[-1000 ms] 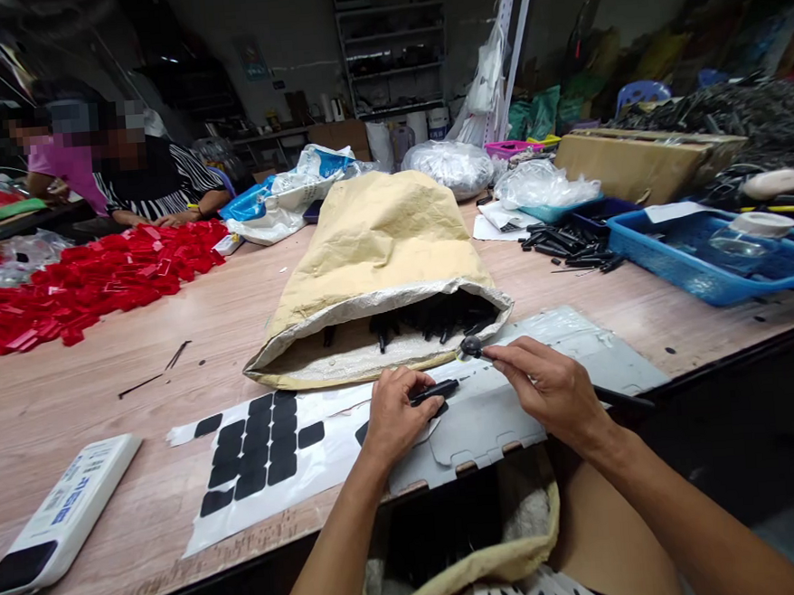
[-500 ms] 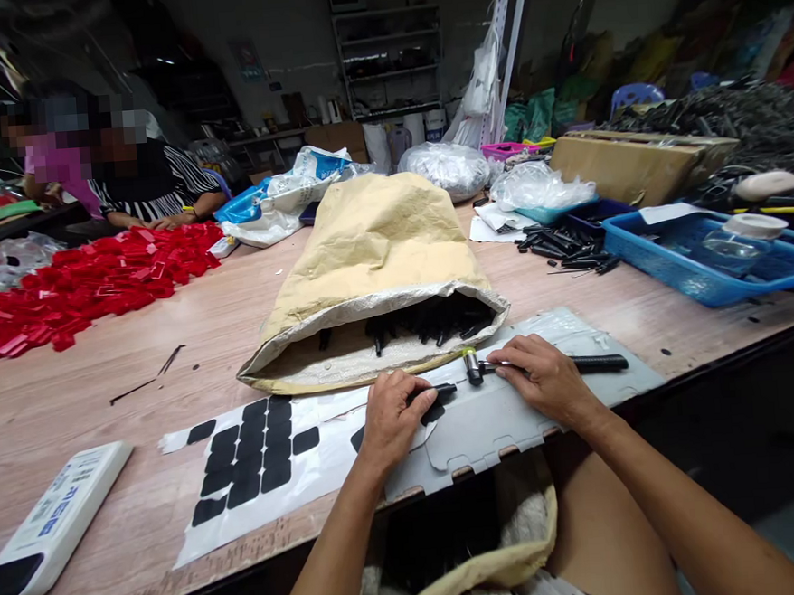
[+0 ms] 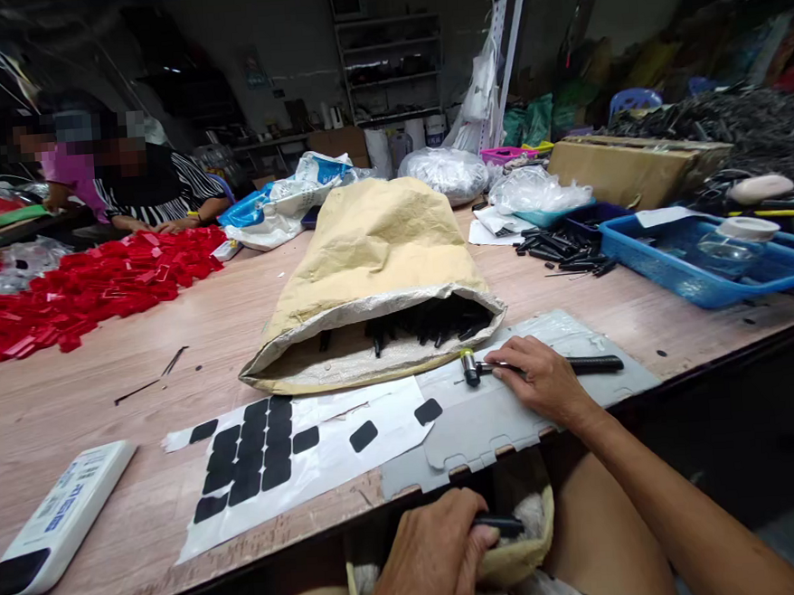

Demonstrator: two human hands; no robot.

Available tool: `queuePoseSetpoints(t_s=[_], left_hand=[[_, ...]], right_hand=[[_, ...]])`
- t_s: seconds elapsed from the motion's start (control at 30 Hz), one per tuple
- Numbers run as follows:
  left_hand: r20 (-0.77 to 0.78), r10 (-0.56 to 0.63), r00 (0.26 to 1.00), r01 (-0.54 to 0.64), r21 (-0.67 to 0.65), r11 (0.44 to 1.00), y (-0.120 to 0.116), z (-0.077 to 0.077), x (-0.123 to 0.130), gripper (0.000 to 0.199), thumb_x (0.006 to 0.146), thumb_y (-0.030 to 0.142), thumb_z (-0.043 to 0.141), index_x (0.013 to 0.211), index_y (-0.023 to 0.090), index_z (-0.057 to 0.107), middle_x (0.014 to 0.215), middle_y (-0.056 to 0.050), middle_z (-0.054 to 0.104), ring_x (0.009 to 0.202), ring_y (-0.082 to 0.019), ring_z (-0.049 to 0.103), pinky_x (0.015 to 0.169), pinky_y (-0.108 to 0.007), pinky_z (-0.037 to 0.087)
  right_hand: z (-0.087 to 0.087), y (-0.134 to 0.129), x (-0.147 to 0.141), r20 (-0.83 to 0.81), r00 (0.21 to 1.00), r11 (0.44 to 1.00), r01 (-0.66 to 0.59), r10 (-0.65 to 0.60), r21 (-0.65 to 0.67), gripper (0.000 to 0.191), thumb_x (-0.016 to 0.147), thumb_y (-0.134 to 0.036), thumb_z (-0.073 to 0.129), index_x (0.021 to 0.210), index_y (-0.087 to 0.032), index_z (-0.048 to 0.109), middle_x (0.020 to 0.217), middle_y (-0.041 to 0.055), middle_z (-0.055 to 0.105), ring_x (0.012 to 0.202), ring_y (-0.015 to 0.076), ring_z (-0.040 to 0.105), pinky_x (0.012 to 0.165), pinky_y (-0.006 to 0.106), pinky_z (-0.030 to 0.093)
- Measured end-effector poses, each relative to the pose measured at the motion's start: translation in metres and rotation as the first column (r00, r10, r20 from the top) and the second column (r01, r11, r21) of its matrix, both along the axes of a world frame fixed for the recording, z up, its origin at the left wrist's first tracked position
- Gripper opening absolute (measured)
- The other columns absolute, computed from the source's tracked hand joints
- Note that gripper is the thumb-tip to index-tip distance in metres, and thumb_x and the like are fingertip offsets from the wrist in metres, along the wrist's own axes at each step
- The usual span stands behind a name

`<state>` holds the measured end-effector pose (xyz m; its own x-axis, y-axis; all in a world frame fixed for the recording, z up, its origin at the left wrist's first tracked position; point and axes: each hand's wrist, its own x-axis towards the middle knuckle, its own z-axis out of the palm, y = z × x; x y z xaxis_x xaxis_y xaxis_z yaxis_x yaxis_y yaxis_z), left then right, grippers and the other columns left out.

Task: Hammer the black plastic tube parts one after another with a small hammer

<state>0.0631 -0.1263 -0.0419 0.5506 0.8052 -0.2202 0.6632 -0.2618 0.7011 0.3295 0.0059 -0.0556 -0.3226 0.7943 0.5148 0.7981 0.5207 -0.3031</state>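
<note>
My left hand (image 3: 432,549) is below the table edge, closed on a small black plastic part (image 3: 503,524) that sticks out past the thumb. Under it, an open sack (image 3: 524,556) rests at my lap. My right hand (image 3: 538,376) grips the metal shaft of a small hammer (image 3: 596,365), its yellow-and-black head lying to the left over a grey board (image 3: 488,436). Left of the board lies a white sheet (image 3: 250,523) with several black rounded-square stickers (image 3: 249,457). Just beyond, a yellow sack (image 3: 380,253) lies with its mouth toward me, black parts (image 3: 432,322) inside.
A white boxy device (image 3: 59,520) stands at the left front. Red plastic pieces (image 3: 97,287) are heaped at the back left, near two people (image 3: 164,187). On the right are a blue basket (image 3: 687,264), loose black parts (image 3: 563,245) and a cardboard box (image 3: 623,168).
My left hand has dropped from the board to over the lap sack, carrying the black part. Two stickers it covered now show. The right hand and hammer stay in place.
</note>
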Motion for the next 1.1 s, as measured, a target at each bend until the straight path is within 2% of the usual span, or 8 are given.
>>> queuePoseSetpoints(t_s=[0.17,0.37,0.43,0.53,0.6,0.7,0.93,1.1], left_hand=[[-0.297,0.158,0.942,-0.181,-0.050,0.982,-0.022,-0.039,-0.004,0.029,0.090,0.034,0.052,0.113,0.029,0.069,0.102,-0.011,0.075,0.095,-0.037,0.072,0.076,-0.044,0.051],[0.049,0.255,0.966,-0.257,0.044,0.965,0.043,0.033,-0.020,0.034,0.100,0.043,0.045,0.088,0.028,0.073,0.078,0.000,0.072,0.073,-0.021,0.067,0.067,-0.032,0.049],[0.039,0.520,0.853,-0.509,0.286,0.812,0.093,0.049,-0.032,0.031,0.100,0.039,0.047,0.105,0.022,0.072,0.095,-0.006,0.074,0.084,-0.024,0.067,0.074,-0.033,0.051],[-0.154,0.817,0.556,-0.612,0.589,0.528,0.165,0.047,-0.053,0.045,0.096,0.037,0.052,0.125,0.005,0.064,0.128,-0.025,0.062,0.119,-0.040,0.055,0.093,-0.047,0.048],[-0.235,0.884,0.405,-0.639,0.619,0.457,0.199,0.037,-0.066,0.043,0.094,0.035,0.053,0.117,0.002,0.068,0.127,-0.029,0.061,0.124,-0.043,0.050,0.097,-0.051,0.045],[-0.264,0.899,0.348,-0.669,0.602,0.436,0.223,0.025,-0.080,0.033,0.091,0.026,0.052,0.106,0.004,0.073,0.121,-0.029,0.064,0.122,-0.043,0.052,0.096,-0.051,0.046],[-0.242,0.872,0.426,-0.632,0.610,0.478,0.204,0.030,-0.087,0.030,0.093,0.029,0.052,0.104,0.009,0.073,0.114,-0.023,0.067,0.115,-0.039,0.057,0.093,-0.048,0.047],[0.069,0.525,0.848,-0.481,0.515,0.710,0.152,0.030,-0.056,0.018,0.095,0.035,0.059,0.103,0.021,0.068,0.103,-0.007,0.068,0.099,-0.026,0.059,0.084,-0.037,0.047]], right_hand=[[-0.002,0.000,0.001,0.008,1.000,1.000,0.005,-0.005,0.001,0.019,0.093,-0.024,0.059,0.107,-0.023,0.072,0.094,0.0053,0.067,0.091,0.0225,0.058,0.082,0.035,0.047],[-0.003,0.001,0.001,0.009,1.000,1.000,0.000,0.000,0.009,0.019,0.093,-0.023,0.060,0.108,-0.024,0.072,0.096,0.0051,0.068,0.092,0.0226,0.058,0.084,0.036,0.047],[-0.003,0.001,0.001,0.001,1.000,1.000,-0.002,0.002,0.010,0.019,0.093,-0.024,0.060,0.107,-0.024,0.072,0.095,0.0051,0.068,0.091,0.0223,0.058,0.083,0.036,0.047],[-0.002,0.001,0.001,-0.005,1.000,1.000,-0.005,0.005,0.006,0.018,0.093,-0.024,0.060,0.107,-0.023,0.072,0.095,0.0050,0.068,0.090,0.0221,0.058,0.082,0.036,0.047],[-0.002,0.001,0.001,-0.005,1.000,1.000,-0.003,0.003,-0.001,0.018,0.093,-0.024,0.060,0.107,-0.023,0.072,0.094,0.0050,0.068,0.091,0.0221,0.057,0.082,0.036,0.047],[-0.002,0.001,0.001,-0.012,1.000,1.000,-0.006,0.006,-0.007,0.018,0.093,-0.023,0.060,0.106,-0.024,0.072,0.095,0.0048,0.068,0.091,0.0218,0.057,0.082,0.036,0.047],[0.000,0.001,0.000,-0.011,1.000,1.000,0.000,0.000,-0.008,0.017,0.092,-0.023,0.061,0.105,-0.023,0.072,0.094,0.0049,0.068,0.091,0.0218,0.057,0.082,0.035,0.047],[0.000,0.000,-0.001,-0.012,1.000,1.000,0.012,-0.012,-0.005,0.017,0.092,-0.023,0.060,0.104,-0.024,0.073,0.093,0.0048,0.067,0.090,0.0217,0.058,0.081,0.035,0.047]])
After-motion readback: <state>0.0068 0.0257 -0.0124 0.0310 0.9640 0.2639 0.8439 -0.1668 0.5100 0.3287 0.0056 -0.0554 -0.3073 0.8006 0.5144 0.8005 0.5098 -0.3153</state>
